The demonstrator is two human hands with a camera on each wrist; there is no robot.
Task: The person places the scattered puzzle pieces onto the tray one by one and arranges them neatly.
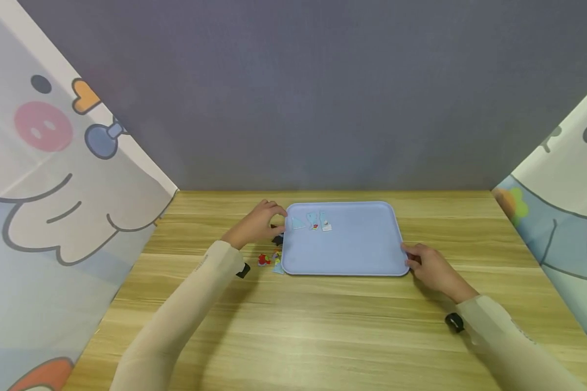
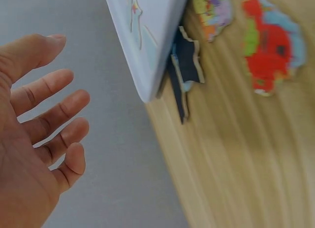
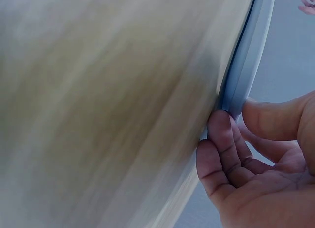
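A light blue tray (image 1: 347,244) lies on the wooden table, with several thin jigsaw puzzle pieces (image 1: 312,220) in its upper left part. My right hand (image 1: 432,269) pinches the tray's near right corner; in the right wrist view, the thumb (image 3: 270,119) is on the rim and the fingers are under its outer side. My left hand (image 1: 260,224) is by the tray's far left corner. Seen from the left wrist, its fingers (image 2: 54,110) are loosely bent, apart from the tray wall, and hold nothing.
Left of the tray lie dark puzzle pieces (image 2: 189,60) close against its edge, a red piece (image 2: 273,50) and a multicoloured piece (image 2: 214,14). A grey wall (image 1: 332,108) stands behind the table (image 1: 323,331), with cartoon-printed cloth (image 1: 54,163) at the sides.
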